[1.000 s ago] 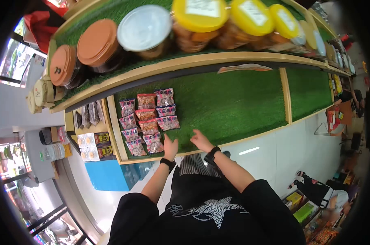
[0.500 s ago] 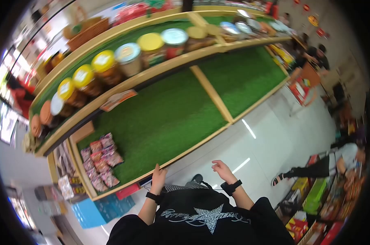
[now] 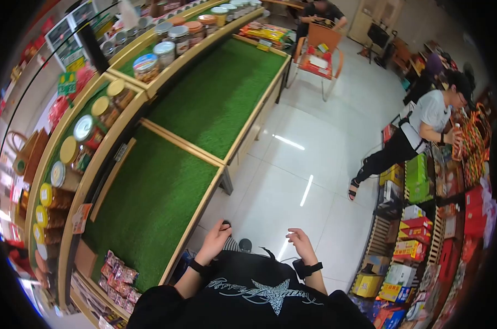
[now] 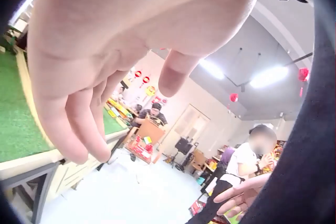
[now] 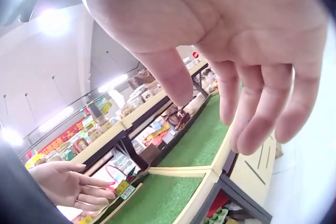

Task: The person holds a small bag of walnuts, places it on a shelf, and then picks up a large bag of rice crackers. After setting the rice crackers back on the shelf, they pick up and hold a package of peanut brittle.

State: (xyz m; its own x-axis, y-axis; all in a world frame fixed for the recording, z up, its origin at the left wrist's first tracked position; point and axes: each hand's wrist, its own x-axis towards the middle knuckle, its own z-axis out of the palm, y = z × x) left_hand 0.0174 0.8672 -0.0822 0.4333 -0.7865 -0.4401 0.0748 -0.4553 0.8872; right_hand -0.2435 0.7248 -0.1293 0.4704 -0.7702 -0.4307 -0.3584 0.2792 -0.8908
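Observation:
Both hands hang in the air before the black shirt, holding nothing. The left hand (image 3: 214, 243) is beside the front edge of a green-lined shelf (image 3: 155, 192), its fingers loosely bent in the left wrist view (image 4: 121, 50). Over the pale floor, apart from the left, is the right hand (image 3: 303, 244); the right wrist view shows its fingers (image 5: 252, 108) hanging relaxed and spread. Small pink snack packets (image 3: 118, 278) lie in the shelf's near corner, left of the left hand.
Jars (image 3: 84, 130) line the raised shelf at left. A wooden divider (image 3: 180, 141) splits the green surface. A person in a white top (image 3: 428, 118) stands at right by stocked racks (image 3: 407, 249). A red-brown chair (image 3: 321, 52) stands at the far end.
The head view has swung right, so the packets appear lower left and more floor and racks show. Both hands have moved away from the packets and stay empty.

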